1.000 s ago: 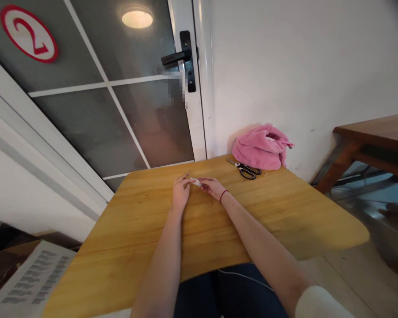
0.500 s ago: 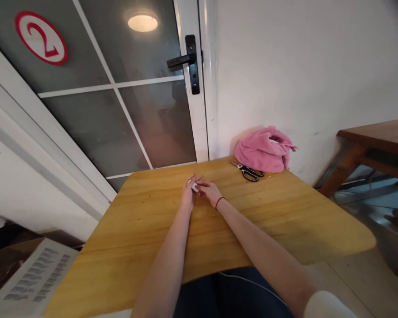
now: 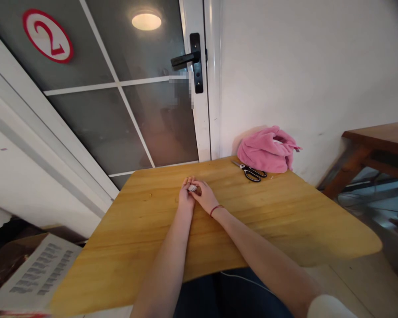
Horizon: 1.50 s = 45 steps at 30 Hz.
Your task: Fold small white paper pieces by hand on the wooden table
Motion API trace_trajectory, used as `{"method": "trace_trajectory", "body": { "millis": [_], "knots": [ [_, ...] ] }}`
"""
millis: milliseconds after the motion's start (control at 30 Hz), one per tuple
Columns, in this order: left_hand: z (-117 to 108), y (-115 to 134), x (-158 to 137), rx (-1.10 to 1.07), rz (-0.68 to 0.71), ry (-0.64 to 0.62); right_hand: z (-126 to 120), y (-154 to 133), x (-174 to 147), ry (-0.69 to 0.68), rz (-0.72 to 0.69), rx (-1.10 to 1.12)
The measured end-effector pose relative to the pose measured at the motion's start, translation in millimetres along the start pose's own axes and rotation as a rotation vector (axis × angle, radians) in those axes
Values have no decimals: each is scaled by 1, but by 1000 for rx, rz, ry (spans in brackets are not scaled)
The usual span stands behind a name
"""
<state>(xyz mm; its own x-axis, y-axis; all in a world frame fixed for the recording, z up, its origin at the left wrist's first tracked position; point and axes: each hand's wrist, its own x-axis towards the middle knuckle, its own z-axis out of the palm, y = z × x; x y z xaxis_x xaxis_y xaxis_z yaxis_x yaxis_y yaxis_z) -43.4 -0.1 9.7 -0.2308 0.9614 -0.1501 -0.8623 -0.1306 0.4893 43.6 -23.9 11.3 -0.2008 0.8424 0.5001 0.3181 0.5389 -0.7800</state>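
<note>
Above the far half of the wooden table [image 3: 146, 238], my two hands meet around a small white, layered-looking piece [image 3: 192, 188], too small to name more exactly. My left hand [image 3: 186, 194] is closed on it from the left, palm partly turned up. From the right, the thumb and fingers of my right hand [image 3: 204, 194] pinch the same piece. A thin red bracelet [image 3: 215, 210] circles my right wrist. Scissors [image 3: 252, 172] with black handles lie farther back on the right, apart from both hands.
A pink plush bag [image 3: 267, 150] rests at the table's back right against the white wall. Behind the table stands a glass-paned door [image 3: 86, 123] with a black handle [image 3: 196, 62]. A printed carton [image 3: 36, 274] is at the lower left, and another wooden table [image 3: 381, 132] stands right.
My fingers have shifted around the white piece, with the left fingers more curled and the right hand's grip changed. The whole view has moved slightly.
</note>
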Motion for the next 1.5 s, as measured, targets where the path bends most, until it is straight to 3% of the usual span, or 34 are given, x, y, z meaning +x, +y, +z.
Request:
{"method": "trace_trajectory", "body": {
  "millis": [200, 500, 700, 900, 1033, 1200, 1300, 1500],
  "knots": [
    [6, 2, -6, -20, 7, -26, -6, 3, 1, 7, 80, -157],
    [4, 6, -6, 24, 1, 24, -7, 9, 2, -149, 41, -96],
    [6, 2, -8, 89, 17, -16, -6, 11, 5, -102, 15, -105],
    [3, 0, -5, 8, -5, 44, -5, 7, 3, -129, -81, -72],
    [1, -3, 0, -43, 44, -5, -3, 11, 2, -97, -29, -65],
    [-3, -6, 2, 48, 51, -16, -3, 13, 3, -94, 29, -98],
    [-4, -2, 2, 74, 49, -13, -5, 11, 4, -123, -28, -165],
    [-7, 14, 3, -109, 69, -19, -9, 1, -2, -187, -164, -253]
  ]
}}
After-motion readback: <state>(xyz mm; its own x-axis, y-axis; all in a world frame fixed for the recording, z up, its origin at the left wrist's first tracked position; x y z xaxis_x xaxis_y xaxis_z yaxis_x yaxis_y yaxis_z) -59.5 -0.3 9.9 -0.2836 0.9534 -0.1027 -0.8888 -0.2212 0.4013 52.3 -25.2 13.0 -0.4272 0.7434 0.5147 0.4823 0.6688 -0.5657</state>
